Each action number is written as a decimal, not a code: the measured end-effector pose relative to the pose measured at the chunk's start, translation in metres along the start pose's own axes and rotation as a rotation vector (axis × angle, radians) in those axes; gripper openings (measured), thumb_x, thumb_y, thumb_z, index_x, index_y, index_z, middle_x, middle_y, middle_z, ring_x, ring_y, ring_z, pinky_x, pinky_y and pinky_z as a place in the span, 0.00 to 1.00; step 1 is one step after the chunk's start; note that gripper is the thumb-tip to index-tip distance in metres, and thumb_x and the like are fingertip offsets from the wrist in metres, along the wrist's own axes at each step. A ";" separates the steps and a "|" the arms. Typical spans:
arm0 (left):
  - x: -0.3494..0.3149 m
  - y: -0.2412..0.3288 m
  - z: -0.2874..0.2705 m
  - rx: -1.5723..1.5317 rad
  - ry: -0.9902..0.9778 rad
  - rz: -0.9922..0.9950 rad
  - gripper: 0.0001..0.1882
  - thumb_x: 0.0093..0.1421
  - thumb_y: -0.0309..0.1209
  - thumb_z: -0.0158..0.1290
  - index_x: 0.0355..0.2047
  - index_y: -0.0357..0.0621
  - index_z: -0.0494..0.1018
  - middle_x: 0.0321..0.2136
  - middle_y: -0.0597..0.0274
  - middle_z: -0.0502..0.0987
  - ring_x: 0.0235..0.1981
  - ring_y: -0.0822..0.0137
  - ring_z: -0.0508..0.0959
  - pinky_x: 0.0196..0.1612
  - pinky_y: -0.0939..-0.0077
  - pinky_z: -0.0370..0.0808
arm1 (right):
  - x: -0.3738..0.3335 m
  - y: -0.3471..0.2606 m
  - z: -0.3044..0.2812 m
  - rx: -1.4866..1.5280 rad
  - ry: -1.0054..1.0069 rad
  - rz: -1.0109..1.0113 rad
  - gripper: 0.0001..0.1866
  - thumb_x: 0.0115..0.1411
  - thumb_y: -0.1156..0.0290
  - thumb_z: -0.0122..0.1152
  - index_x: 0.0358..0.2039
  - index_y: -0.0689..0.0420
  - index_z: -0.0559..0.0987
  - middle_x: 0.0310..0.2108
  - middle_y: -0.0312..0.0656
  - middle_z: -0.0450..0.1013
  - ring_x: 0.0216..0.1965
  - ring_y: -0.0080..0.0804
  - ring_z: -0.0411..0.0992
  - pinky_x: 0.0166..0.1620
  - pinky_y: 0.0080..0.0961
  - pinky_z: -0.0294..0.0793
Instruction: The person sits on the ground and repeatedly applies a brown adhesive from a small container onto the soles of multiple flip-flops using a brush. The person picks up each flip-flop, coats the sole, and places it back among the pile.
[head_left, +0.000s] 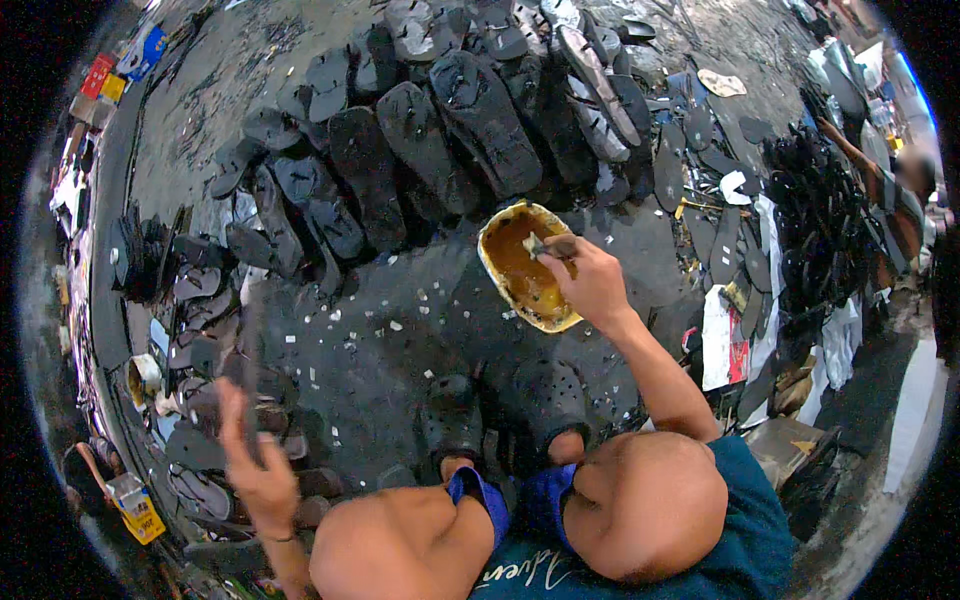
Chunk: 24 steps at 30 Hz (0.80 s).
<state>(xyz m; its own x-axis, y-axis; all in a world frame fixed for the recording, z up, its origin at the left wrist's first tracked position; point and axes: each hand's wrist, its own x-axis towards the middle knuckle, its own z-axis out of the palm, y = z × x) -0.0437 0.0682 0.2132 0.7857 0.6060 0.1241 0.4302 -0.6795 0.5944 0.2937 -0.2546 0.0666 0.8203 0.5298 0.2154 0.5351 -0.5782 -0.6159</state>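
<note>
A yellow-rimmed tub [488,268] of amber, glue-like liquid rests on the dark floor ahead of my feet. My right hand [588,285] is over its right side, fingers closed round a short dark applicator [556,250] with a pale tip; the tip is above or in the liquid, I cannot tell which. My left hand [258,470], smeared by motion, is at the lower left. Between its thumb and fingers it grips a thin dark flat piece [252,350], edge-on and blurred; its exact shape is hidden.
Beyond the tub stand rows of dark sandals [490,125]. More footwear [200,490] lies along the left. At the right are loose soles [725,245], a pile of black straps [815,190] and scraps of paper [718,335]. My clogs [552,395] are just below the tub.
</note>
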 end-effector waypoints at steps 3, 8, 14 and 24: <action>-0.037 0.010 0.046 0.032 -0.368 0.048 0.41 0.50 0.11 0.47 0.68 0.31 0.56 0.67 0.37 0.61 0.68 0.43 0.62 0.71 0.58 0.59 | 0.012 -0.041 -0.004 0.152 0.022 0.128 0.14 0.62 0.62 0.65 0.40 0.59 0.80 0.37 0.52 0.80 0.36 0.53 0.79 0.40 0.43 0.79; -0.092 -0.045 0.133 -0.047 -0.586 0.078 0.44 0.50 0.21 0.54 0.68 0.28 0.54 0.67 0.37 0.60 0.67 0.40 0.63 0.70 0.56 0.60 | -0.025 -0.033 -0.057 -0.131 -0.468 0.223 0.16 0.64 0.61 0.61 0.44 0.61 0.78 0.35 0.56 0.79 0.38 0.61 0.78 0.43 0.49 0.77; -0.043 -0.035 0.202 0.021 -0.321 0.002 0.44 0.59 0.49 0.61 0.68 0.36 0.60 0.70 0.34 0.52 0.73 0.38 0.49 0.71 0.47 0.52 | -0.036 -0.042 -0.061 -0.074 -0.902 0.297 0.15 0.64 0.61 0.62 0.38 0.62 0.80 0.31 0.56 0.79 0.36 0.58 0.78 0.41 0.45 0.78; 0.050 0.014 0.187 -1.335 -0.121 -0.658 0.25 0.75 0.43 0.33 0.57 0.40 0.72 0.49 0.58 0.80 0.48 0.60 0.79 0.54 0.66 0.76 | 0.043 -0.157 0.043 0.618 -0.151 -0.190 0.12 0.59 0.72 0.70 0.43 0.60 0.82 0.38 0.43 0.82 0.39 0.30 0.80 0.45 0.26 0.77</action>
<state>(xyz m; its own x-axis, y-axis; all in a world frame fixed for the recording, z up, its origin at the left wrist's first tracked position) 0.0843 0.0119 0.0793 0.6778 0.5628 -0.4731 0.0521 0.6051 0.7944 0.2365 -0.1138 0.1397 0.6615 0.6948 0.2822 0.4166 -0.0275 -0.9087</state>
